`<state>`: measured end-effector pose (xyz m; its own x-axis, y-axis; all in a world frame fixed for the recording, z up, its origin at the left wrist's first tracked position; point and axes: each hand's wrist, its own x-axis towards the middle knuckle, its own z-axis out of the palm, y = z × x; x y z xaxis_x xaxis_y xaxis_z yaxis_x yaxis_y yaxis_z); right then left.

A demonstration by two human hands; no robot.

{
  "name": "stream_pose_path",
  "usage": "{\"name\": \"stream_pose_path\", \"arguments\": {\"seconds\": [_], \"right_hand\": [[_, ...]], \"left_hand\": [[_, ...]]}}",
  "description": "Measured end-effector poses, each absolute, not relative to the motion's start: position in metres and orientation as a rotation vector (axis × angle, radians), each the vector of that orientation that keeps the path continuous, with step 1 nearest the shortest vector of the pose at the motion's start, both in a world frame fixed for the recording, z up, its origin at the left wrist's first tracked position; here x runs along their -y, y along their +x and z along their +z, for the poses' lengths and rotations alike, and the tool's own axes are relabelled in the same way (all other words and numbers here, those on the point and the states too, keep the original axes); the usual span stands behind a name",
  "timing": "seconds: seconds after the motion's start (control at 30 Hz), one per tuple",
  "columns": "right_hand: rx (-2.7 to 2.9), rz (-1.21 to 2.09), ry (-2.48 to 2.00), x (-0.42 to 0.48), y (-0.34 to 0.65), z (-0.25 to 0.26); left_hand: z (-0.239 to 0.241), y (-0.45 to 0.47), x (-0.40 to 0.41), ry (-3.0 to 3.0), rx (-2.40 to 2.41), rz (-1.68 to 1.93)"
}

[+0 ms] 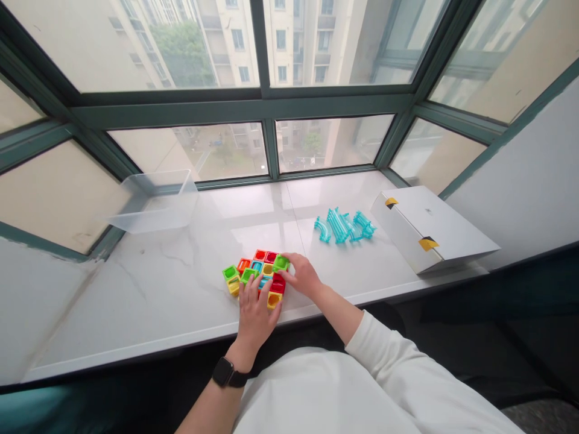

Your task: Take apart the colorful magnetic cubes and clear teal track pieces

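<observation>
Both my hands are on the blocks [256,272], near the front edge of the sill [181,289].
My left hand [254,313] lies flat and open on the blocks, fingers spread. My right hand [304,276] pinches the green block [281,262] at their right back corner. Bare sill runs left and back up to the tub [154,202]. The tracks [344,226] and the box [429,229] lie well apart on the right.

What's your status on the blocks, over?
Left hand flat on coloured block cluster. Right hand pinching green block at its corner. Teal track pieces, white box apart, right.
</observation>
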<state>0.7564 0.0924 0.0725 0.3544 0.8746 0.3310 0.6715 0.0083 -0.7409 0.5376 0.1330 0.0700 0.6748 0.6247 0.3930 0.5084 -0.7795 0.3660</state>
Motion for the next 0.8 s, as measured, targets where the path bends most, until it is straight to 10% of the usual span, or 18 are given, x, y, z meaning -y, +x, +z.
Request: {"name": "stream_pose_path", "arguments": {"seconds": [0.47,0.8], "right_hand": [[0.849,-0.345,-2.115,-0.064,0.920,0.093],[0.590,0.372,-2.581,-0.058,1.082,0.111]], "left_hand": [[0.078,0.551,-0.133,2.794,-0.976,0.740],[0.104,0.584,-0.135,2.710,-0.908,0.879]]}}
